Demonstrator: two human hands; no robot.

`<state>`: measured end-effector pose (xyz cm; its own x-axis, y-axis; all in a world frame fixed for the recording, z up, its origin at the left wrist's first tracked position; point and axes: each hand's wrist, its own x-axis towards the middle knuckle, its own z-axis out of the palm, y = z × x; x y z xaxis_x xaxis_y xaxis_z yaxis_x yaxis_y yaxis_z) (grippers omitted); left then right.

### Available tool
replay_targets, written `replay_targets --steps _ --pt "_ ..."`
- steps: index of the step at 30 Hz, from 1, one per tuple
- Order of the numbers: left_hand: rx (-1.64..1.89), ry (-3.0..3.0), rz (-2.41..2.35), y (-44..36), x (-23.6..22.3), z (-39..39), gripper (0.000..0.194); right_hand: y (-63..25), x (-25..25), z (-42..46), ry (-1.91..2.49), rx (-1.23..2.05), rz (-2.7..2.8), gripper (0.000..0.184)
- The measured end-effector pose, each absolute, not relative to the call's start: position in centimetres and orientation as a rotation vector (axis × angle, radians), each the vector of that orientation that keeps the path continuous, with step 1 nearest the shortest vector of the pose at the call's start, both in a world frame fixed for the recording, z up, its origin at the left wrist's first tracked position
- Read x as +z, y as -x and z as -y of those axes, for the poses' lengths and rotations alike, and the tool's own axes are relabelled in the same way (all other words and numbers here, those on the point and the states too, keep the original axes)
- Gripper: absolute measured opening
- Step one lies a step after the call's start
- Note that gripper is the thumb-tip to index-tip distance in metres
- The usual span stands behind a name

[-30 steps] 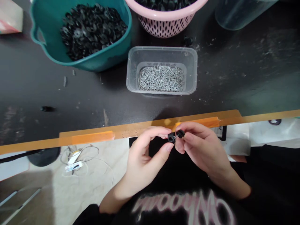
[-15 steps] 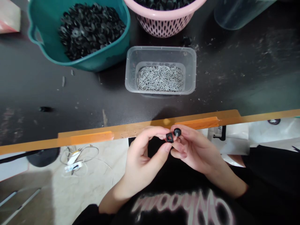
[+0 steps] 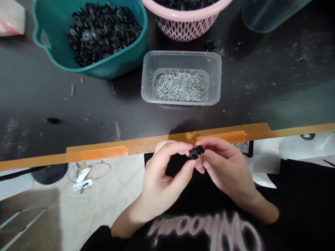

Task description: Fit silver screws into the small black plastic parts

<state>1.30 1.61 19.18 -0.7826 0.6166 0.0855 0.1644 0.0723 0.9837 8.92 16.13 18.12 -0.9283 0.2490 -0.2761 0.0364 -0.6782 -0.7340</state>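
Just off the table's front edge, my left hand (image 3: pixel 163 177) pinches a small black square plastic piece (image 3: pixel 193 153) between thumb and forefinger. An opening shows in the face of that piece. Facing it, my right hand (image 3: pixel 227 167) has its fingertips closed on a small round black cap (image 3: pixel 201 149), seen nearly edge-on. The two parts are side by side and look to be touching or joined. Fingers partly cover the cap and whatever lies behind it. Beyond my hands, a clear plastic tub (image 3: pixel 180 59) holds many thin silvery pins.
A teal basin (image 3: pixel 117 64) of black round parts stands at the back left, beside a pink basket (image 3: pixel 180 29) of dark parts. At the back right is a translucent container (image 3: pixel 264 17). Orange tape (image 3: pixel 104 152) lines the table's front edge. A small black piece (image 3: pixel 52 120) lies at left.
My right hand has turned the round cap from face-on to edge-on and brought it against the square piece. A silvery bit visible under the cap earlier is now hidden.
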Motion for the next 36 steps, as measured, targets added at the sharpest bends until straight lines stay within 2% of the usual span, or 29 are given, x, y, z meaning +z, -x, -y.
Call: replay_targets --steps 16,26,31,36 --pt "1.743 -0.757 -2.037 -1.4 19.1 -1.8 0.029 -9.4 18.0 -16.0 0.561 2.511 1.497 0.023" --pt "1.764 -0.799 -1.967 -1.3 18.9 -1.5 0.04 -9.4 19.4 -17.0 0.401 1.832 2.097 0.032" --pt "1.827 -0.826 -1.874 -1.1 18.9 -1.6 0.041 -10.0 20.0 -17.1 0.325 1.686 2.251 0.037" --pt "1.92 -0.846 -1.769 -1.3 18.7 -1.6 0.045 -9.6 20.8 -17.2 0.259 1.572 2.277 0.028"
